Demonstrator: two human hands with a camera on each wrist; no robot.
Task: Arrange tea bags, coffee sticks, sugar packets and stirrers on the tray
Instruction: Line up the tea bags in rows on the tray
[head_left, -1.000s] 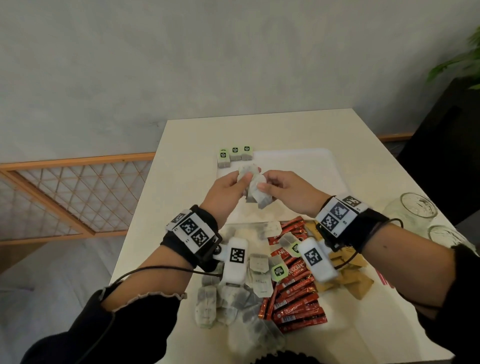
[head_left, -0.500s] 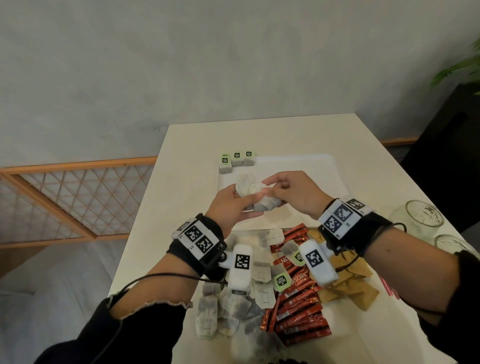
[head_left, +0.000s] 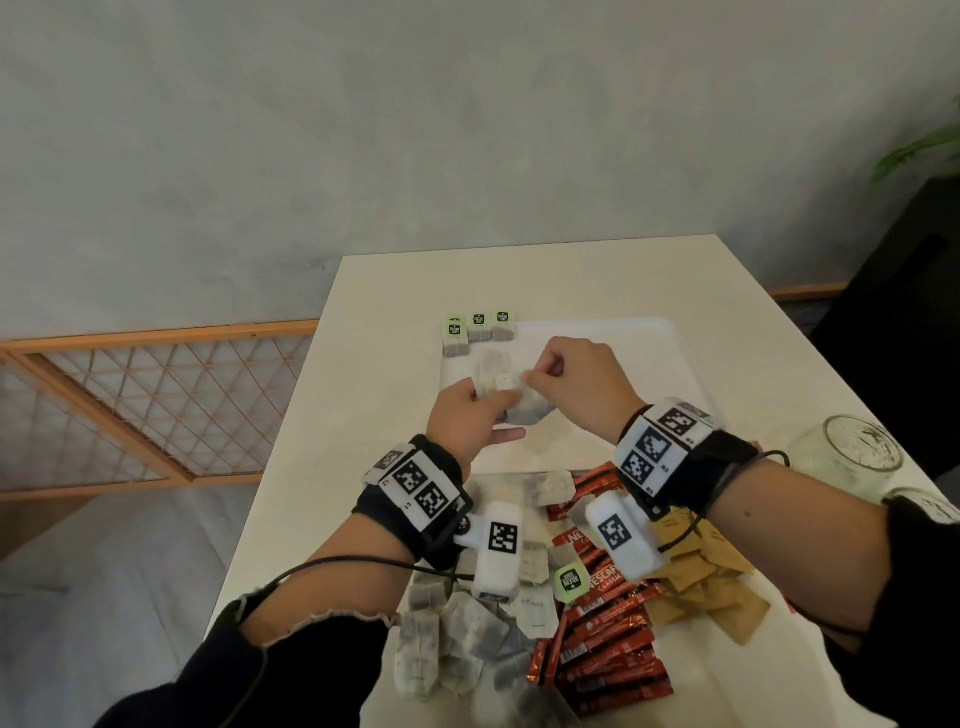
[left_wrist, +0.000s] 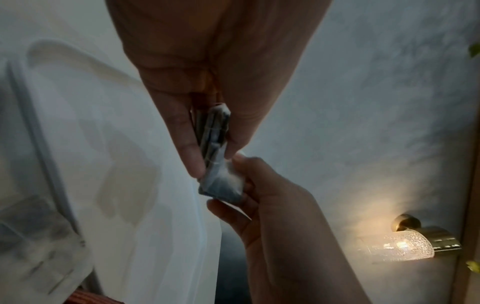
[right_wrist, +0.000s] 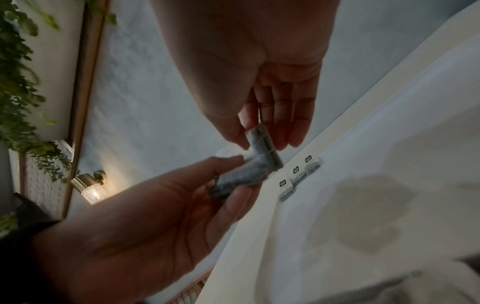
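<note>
Both hands hover over the white tray (head_left: 623, 353), working a small bunch of tea bags (head_left: 506, 387). My left hand (head_left: 496, 402) grips the bunch from below. My right hand (head_left: 530, 376) pinches one tea bag at the top of it. In the left wrist view my left hand (left_wrist: 213, 160) pinches the stacked tea bags (left_wrist: 214, 127) edge-on. In the right wrist view my right hand (right_wrist: 261, 144) pinches a bag (right_wrist: 262, 137) that bends away from the bunch. Three green-tagged tea bags (head_left: 478, 330) lie in a row at the tray's far left corner.
On the table near me lie loose tea bags (head_left: 467, 639), red coffee sticks (head_left: 608, 629) and brown sugar packets (head_left: 696, 577). Two glass jars (head_left: 852, 447) stand at the right edge. A wooden lattice rail (head_left: 130, 395) runs left of the table.
Both hands have stayed over the tray with the bunch. The right hand's fingers have shifted to the top of it and now pinch a single bag.
</note>
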